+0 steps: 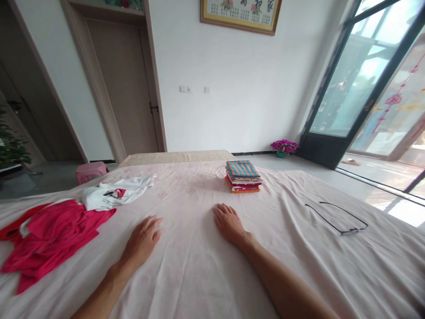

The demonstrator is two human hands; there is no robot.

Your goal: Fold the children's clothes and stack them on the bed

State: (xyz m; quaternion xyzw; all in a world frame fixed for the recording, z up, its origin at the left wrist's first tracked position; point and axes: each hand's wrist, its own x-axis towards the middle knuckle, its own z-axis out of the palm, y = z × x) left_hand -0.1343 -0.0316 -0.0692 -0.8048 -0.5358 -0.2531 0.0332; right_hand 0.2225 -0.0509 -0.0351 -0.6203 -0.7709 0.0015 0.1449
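Observation:
My left hand [143, 237] rests on the pale pink sheet [186, 266], palm down with fingers stretched out and nothing held. To its left lies a crumpled heap of bright pink-red clothing [63, 235], with a white printed T-shirt [119, 192] spread behind it. My right hand [229, 223] also lies flat on the sheet, fingers extended and holding nothing. Just beyond it sits a neat stack of folded cloths [244, 177], a striped blue and orange one on top. The stack and the hand are apart.
Black-framed eyeglasses [353, 231] lie on the sheet at the right. A pink stool [91, 171] stands beyond the left edge. Purple flowers in a green pot [284, 147] stand on the floor near the glass door [348, 88]. A brown door [121, 84] is at the back left.

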